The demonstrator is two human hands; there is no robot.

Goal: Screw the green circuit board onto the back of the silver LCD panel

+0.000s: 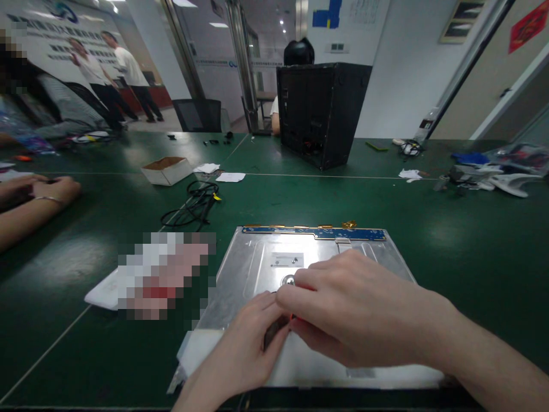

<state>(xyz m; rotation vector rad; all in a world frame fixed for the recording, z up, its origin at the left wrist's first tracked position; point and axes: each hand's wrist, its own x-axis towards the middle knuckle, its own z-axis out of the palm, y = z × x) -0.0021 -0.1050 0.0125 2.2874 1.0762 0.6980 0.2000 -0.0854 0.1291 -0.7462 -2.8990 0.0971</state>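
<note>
In front of me lies a flat silver metal panel point(240, 269), which looks like the back of a display, with a narrow blue circuit board point(317, 232) along its far edge. White sheet material point(206, 349) covers its near part. My left hand point(251, 343) and my right hand point(360, 312) meet above the middle of the panel, fingertips touching. The right fingers are closed, and a bit of something red point(294, 316) shows beneath them. A dark patch shows between the left thumb and fingers, which are pinched together. A round metal disc point(288, 280) sits just beyond the fingertips.
Left of the panel lies a partly blurred white-and-red item point(103, 289). Behind it are a black cable point(197, 203) and an open small box point(167, 171). A black computer case point(321, 114) stands at the back. Plastic-wrapped parts point(493, 171) lie right; another person's hands point(47, 194) rest left.
</note>
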